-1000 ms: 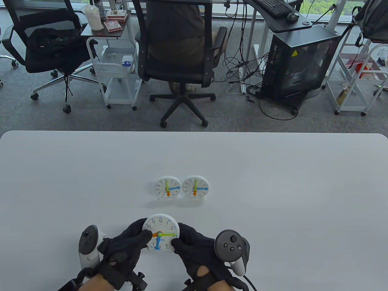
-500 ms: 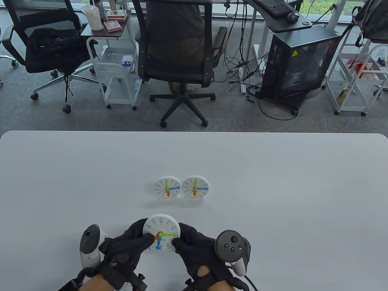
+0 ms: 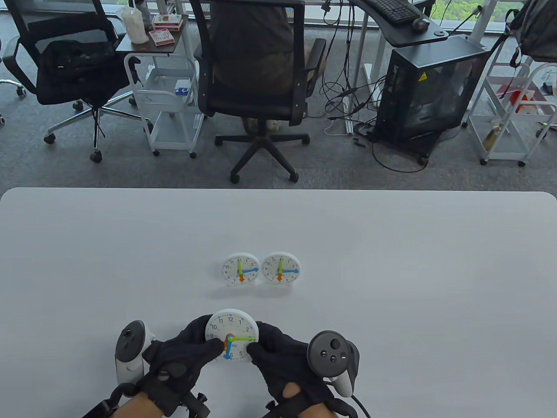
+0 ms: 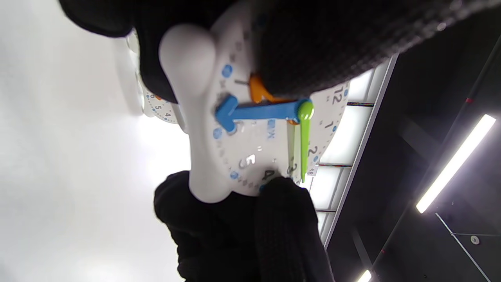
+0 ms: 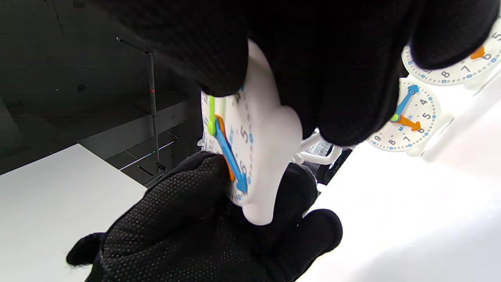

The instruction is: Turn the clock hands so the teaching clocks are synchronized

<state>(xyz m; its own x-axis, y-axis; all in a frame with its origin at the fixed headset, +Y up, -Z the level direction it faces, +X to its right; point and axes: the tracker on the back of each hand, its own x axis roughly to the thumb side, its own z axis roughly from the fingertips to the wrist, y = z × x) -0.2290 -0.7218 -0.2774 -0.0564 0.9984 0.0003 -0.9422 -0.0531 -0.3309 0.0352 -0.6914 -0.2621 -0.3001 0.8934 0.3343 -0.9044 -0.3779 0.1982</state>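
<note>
Turning: orange hand (image 3: 226, 344) is being pushed by left hand (image 3: 182, 355) fingertip.
Clock (image 3: 232, 335): gripped at table's near edge by right hand (image 3: 283, 355).
Next: green and blue hands must be matched to reference clocks (image 3: 261, 269).

Table viewed from above at 6 o'clock, facing 12, both wrist views tilted, pressed close, sharing the round white plastic teaching clock (image 3: 231, 335) (image 4: 250, 129) (image 5: 258, 156).

Both gloved hands close together at the near edge

Left hand (image 3: 176, 363) curls in from the left, fingertip pressing; right hand (image 3: 283, 361) cups from the right, thumb and fingers pinching, trackers riding each hand's back
</note>
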